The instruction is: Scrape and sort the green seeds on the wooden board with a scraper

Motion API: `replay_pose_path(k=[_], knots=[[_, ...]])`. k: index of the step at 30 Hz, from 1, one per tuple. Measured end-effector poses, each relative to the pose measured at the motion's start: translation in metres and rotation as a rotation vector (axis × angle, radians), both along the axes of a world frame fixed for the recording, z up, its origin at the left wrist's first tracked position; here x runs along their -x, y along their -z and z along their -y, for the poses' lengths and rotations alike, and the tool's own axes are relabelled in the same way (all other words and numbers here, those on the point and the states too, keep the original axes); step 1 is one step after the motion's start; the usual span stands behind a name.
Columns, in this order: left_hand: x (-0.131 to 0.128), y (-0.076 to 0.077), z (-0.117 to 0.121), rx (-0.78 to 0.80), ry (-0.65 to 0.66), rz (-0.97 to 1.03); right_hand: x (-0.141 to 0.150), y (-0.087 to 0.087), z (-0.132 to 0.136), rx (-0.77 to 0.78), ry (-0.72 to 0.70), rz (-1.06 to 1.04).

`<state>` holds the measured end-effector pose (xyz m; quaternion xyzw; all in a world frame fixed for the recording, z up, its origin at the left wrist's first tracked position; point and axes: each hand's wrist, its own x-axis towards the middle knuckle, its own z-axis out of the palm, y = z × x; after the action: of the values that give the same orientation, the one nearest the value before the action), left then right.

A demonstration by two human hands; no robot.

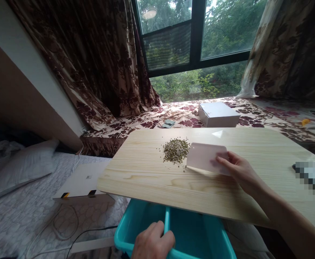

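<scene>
Bedroom with a big window point(195, 39), floral curtains point(98, 61) and a floral window seat point(173, 117) holding a white box point(218, 114). Bed point(19, 201) at left with a pillow point(17, 169), a flat white device point(83, 183) and cables. Pale wooden surface point(200, 180) spans the middle. Teal divided bin point(189, 233) sits below its near edge. Right hand point(239, 171) is clamped on a white plastic scraper point(204, 157), tilted, its edge on the surface just beside a pile of small green-brown seeds point(176, 150). Left hand point(153, 244) is closed over the bin's rim at the divider. Hands well apart.
</scene>
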<state>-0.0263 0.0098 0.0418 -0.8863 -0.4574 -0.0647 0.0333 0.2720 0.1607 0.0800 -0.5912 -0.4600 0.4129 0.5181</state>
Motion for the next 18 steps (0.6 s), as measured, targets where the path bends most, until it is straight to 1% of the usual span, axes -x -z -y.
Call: replay_pose_path(k=[4,11,16,18], knots=[[0.0008,0.0006,-0.0007,-0.002,0.003,0.007,0.0001,0.0004,-0.0032,-0.004,0.01,0.045],[-0.0004,-0.0013,-0.0003,0.009,-0.007,0.006,0.0062,-0.003,-0.0005,0.008,-0.062,-0.006],[0.0,0.0,0.0001,0.028,-0.026,0.016,0.0004,0.0015,-0.0023,-0.006,-0.022,0.02],[0.0002,0.0009,-0.0002,0.024,-0.023,0.019,0.0004,0.0008,-0.0015,-0.003,-0.018,0.036]])
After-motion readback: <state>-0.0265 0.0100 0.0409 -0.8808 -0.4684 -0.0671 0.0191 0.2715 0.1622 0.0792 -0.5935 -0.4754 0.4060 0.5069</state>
